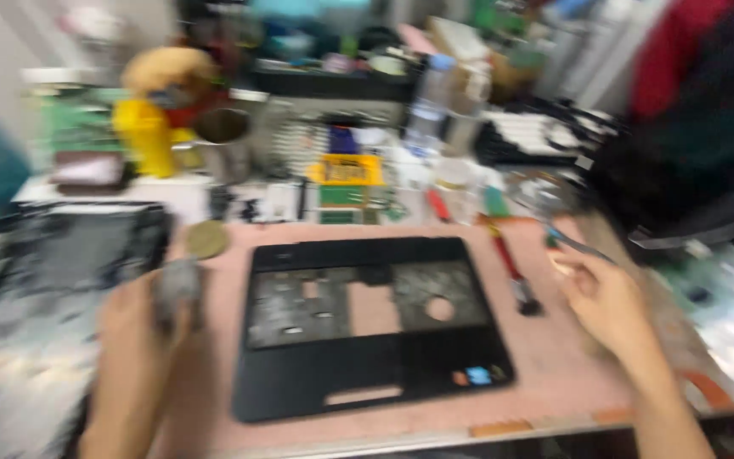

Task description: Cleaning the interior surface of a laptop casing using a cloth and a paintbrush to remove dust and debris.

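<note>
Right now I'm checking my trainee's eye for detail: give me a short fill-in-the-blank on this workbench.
The black laptop shell lies on a ____ mat.
The left hand holds a small ____ object.
The right hand pinches thin ____.
A red-handled brush lies to the ____ of the shell.

Missing words: pink; grey; tweezers; right

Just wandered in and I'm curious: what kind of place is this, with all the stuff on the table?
Most likely an electronics repair bench. A stripped black laptop shell lies on a pink work mat, a red-handled brush lies beside it, and the right hand holds tweezers. The clutter behind is too blurred to name.
</note>
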